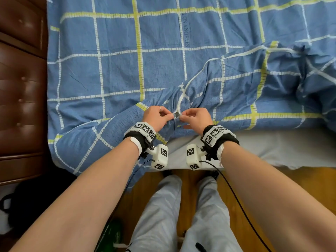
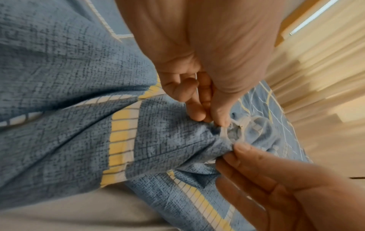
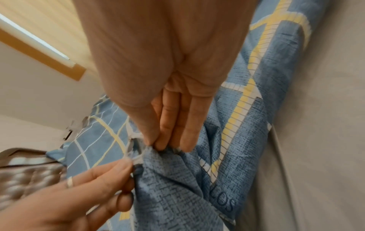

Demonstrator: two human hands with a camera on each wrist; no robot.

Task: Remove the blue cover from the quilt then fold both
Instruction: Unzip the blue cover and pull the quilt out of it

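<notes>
The blue cover [image 1: 118,73], checked in white and yellow, lies spread over the bed, with a white seam strip [image 1: 183,90] running down to its near edge. There it is bunched between my hands. My left hand [image 1: 171,117] pinches the bunched edge from the left, and my right hand [image 1: 182,117] pinches it from the right, a small pale piece [image 1: 176,115] between them. From the left wrist, my left hand [image 2: 213,121] nips the cover [image 2: 79,125]. From the right wrist, my right hand [image 3: 158,143] nips the cover [image 3: 177,187]. The quilt is hidden.
A pale grey sheet [image 1: 272,148] shows on the mattress under the cover's near edge. A brown tufted leather panel [image 1: 21,88] stands along the left. The wooden floor [image 1: 291,179], a black bag [image 1: 27,202] and my own legs are below.
</notes>
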